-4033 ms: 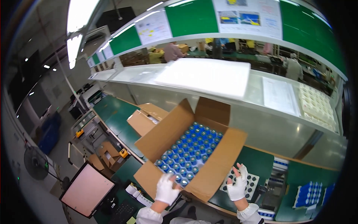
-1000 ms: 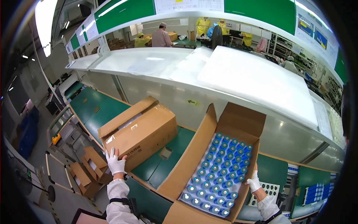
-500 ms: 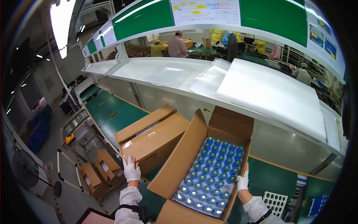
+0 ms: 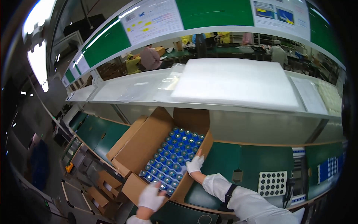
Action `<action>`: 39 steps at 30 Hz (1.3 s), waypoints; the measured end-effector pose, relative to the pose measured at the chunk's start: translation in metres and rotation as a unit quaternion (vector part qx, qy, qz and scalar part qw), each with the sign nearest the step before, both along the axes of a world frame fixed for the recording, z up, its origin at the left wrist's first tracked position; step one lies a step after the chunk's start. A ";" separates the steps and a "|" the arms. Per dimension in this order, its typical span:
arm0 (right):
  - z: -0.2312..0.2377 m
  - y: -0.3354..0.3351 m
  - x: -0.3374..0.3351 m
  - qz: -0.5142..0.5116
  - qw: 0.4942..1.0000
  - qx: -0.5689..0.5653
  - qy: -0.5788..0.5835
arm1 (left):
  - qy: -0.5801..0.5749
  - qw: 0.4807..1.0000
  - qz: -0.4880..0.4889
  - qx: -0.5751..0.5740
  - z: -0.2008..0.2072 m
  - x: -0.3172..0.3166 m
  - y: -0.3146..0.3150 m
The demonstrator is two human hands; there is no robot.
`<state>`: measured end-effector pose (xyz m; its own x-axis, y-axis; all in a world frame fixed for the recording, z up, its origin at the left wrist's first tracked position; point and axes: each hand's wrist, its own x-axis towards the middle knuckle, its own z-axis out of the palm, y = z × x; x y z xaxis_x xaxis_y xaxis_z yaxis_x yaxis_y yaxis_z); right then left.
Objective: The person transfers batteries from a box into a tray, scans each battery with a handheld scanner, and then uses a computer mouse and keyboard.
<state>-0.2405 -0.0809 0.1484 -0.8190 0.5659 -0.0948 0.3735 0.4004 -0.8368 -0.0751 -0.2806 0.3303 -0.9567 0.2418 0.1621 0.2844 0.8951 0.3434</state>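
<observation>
An open brown box sits at the centre on the green desk, its flaps standing up at 10 and 12 o'clock. Inside, rows of blue-capped bottles fill it edge to edge.

The right hand, in a white glove, rests flat with its fingers spread on the box's 3 o'clock rim, touching the nearest bottles; it clasps nothing. The left hand, also gloved, is at the box's 6 o'clock corner, blurred; I cannot tell whether it grips the flap or only lies on it.

At 4 o'clock from the box a white tray with round holes lies on the desk. At the 3 o'clock edge a blue-dotted pack is cut off by the lens rim. Smaller closed cartons lie at 8 o'clock, below the desk, partly dark.

Above, a white shelf carries a thick white foam sheet and clear plastic bags. Over it run green panels with white rectangular notices at 11 and 1 o'clock; their print is too small to make out. People behind the shelf are half hidden.
</observation>
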 end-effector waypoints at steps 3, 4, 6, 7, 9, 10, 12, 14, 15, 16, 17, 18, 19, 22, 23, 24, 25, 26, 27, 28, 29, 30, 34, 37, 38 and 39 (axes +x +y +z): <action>0.029 0.009 0.006 0.035 0.997 -0.051 -0.047 | -0.183 0.973 0.073 -0.123 -0.027 -0.003 0.045; 0.036 0.011 0.010 0.030 0.997 -0.055 -0.045 | -0.162 0.968 0.081 -0.174 -0.046 -0.006 0.042; 0.049 0.017 0.014 0.031 0.993 -0.068 -0.094 | -0.136 0.961 0.089 -0.224 -0.084 -0.004 0.045; 0.055 0.019 0.016 0.025 0.993 -0.056 -0.102 | -0.043 0.972 0.090 -0.214 -0.104 0.002 0.047; 0.054 0.030 0.024 0.039 0.995 -0.067 -0.069 | 0.093 0.979 0.096 -0.152 -0.114 0.012 0.057; 0.053 0.037 0.028 0.050 0.995 -0.077 -0.038 | 0.091 0.980 0.096 -0.152 -0.110 0.015 0.065; 0.054 0.045 0.034 0.049 0.995 -0.088 -0.016 | 0.080 0.985 0.093 -0.121 -0.103 0.024 0.078; 0.048 0.056 0.039 0.083 0.995 -0.054 0.012 | 0.105 0.989 0.052 -0.094 -0.099 0.038 0.092; 0.044 0.062 0.042 0.079 0.993 -0.075 0.045 | 0.107 0.990 0.034 -0.086 -0.105 0.041 0.099; 0.031 0.075 0.041 0.095 0.989 -0.091 0.069 | 0.110 0.991 0.011 -0.077 -0.110 0.045 0.107; 0.025 0.086 0.044 0.115 0.988 -0.080 0.067 | 0.137 0.989 -0.016 -0.058 -0.113 0.049 0.113; 0.018 0.096 0.048 0.134 0.986 -0.069 0.064 | 0.134 0.989 -0.013 -0.054 -0.117 0.054 0.118; 0.015 0.101 0.054 0.118 0.986 -0.075 0.089 | 0.153 0.986 -0.038 -0.047 -0.122 0.060 0.122; 0.006 0.118 0.076 0.147 0.979 -0.093 0.107 | 0.162 0.984 -0.074 -0.028 -0.126 0.071 0.125; 0.004 0.119 0.083 0.135 0.981 -0.078 0.117 | 0.168 0.982 -0.084 -0.015 -0.125 0.076 0.123; 0.002 0.126 0.091 0.153 0.977 -0.099 0.115 | 0.173 0.981 -0.094 -0.002 -0.124 0.081 0.122; 0.002 0.130 0.099 0.148 0.977 -0.076 0.131 | 0.166 0.982 -0.095 -0.001 -0.122 0.085 0.125; -0.003 0.137 0.105 0.139 0.978 -0.053 0.148 | 0.159 0.983 -0.096 -0.007 -0.120 0.089 0.131; -0.015 0.147 0.104 0.125 0.978 0.008 0.166 | 0.162 0.981 -0.105 -0.002 -0.119 0.089 0.138; -0.016 0.153 0.105 0.141 0.980 -0.029 0.140 | 0.163 0.980 -0.112 0.002 -0.120 0.090 0.143; -0.015 0.157 0.105 0.132 0.980 0.009 0.149 | 0.160 0.981 -0.114 0.001 -0.118 0.093 0.151; -0.013 0.161 0.105 0.123 0.978 0.048 0.159 | 0.183 0.976 -0.116 0.022 -0.123 0.092 0.158; 0.002 0.174 0.114 0.146 0.976 0.047 0.154 | 0.174 0.976 -0.127 0.016 -0.118 0.095 0.172; 0.021 0.175 0.133 0.172 0.975 0.112 0.089 | 0.114 0.985 -0.129 0.003 -0.113 0.098 0.169; 0.030 0.175 0.146 0.191 0.968 0.138 0.083 | 0.086 0.989 -0.117 -0.006 -0.107 0.099 0.164; 0.040 0.186 0.165 0.227 0.955 0.151 0.113 | 0.057 0.991 -0.120 0.031 -0.103 0.099 0.155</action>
